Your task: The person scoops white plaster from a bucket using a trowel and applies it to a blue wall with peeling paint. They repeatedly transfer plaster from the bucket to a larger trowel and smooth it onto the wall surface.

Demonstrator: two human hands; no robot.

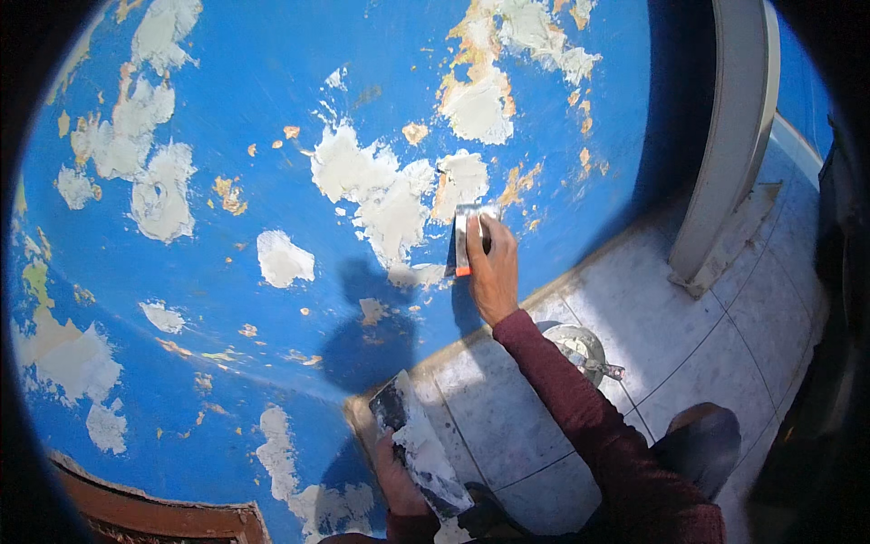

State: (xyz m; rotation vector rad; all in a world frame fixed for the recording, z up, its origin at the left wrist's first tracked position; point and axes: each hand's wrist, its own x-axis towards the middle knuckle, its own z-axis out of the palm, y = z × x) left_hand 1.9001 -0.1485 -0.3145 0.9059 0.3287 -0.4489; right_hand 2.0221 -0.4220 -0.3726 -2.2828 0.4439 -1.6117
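Note:
My right hand [496, 276] is closed on a putty knife [464, 238] with a metallic blade and an orange end. Its blade is at the blue wall [562, 72], beside the lower edge of a whitish putty patch [462, 181]. Low in the picture, my left hand [397, 476] grips a flat rectangular plate [424, 449], dark and smeared with white putty. Whether this plate has a handle is hidden. A larger putty patch [381, 190] spreads just left of the knife, with small orange-brown chipped spots around it.
Under my right forearm a round putty-smeared container [575, 343] stands on the pale tiled floor [507, 399], a tool at its rim. A whitish upright post [725, 136] rises at the right. Brown framing [163, 517] borders the lower left. My shadow falls across the wall.

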